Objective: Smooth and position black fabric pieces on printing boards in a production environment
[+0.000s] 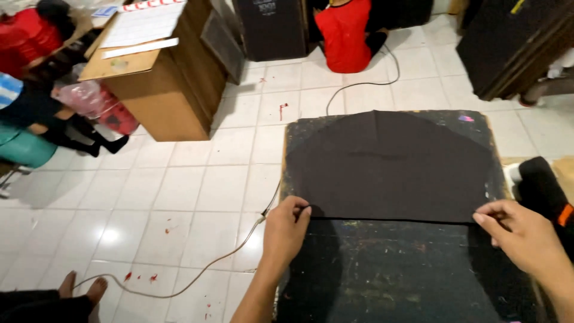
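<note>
A black piece of fabric [388, 164] lies flat on a dark, paint-flecked board [394, 275]. My left hand [286, 230] pinches the fabric's near left corner between thumb and fingers. My right hand [523, 236] grips the near right corner at the board's right side. The fabric's near edge runs straight between my two hands. Its far end narrows toward the board's far edge.
A grey cable [239, 245] snakes over the white tiled floor to the board's left. A wooden desk [161, 78] stands at far left, with seated people beside it. A person in a red top [344, 36] crouches at the back. A bare foot [89, 290] rests at lower left.
</note>
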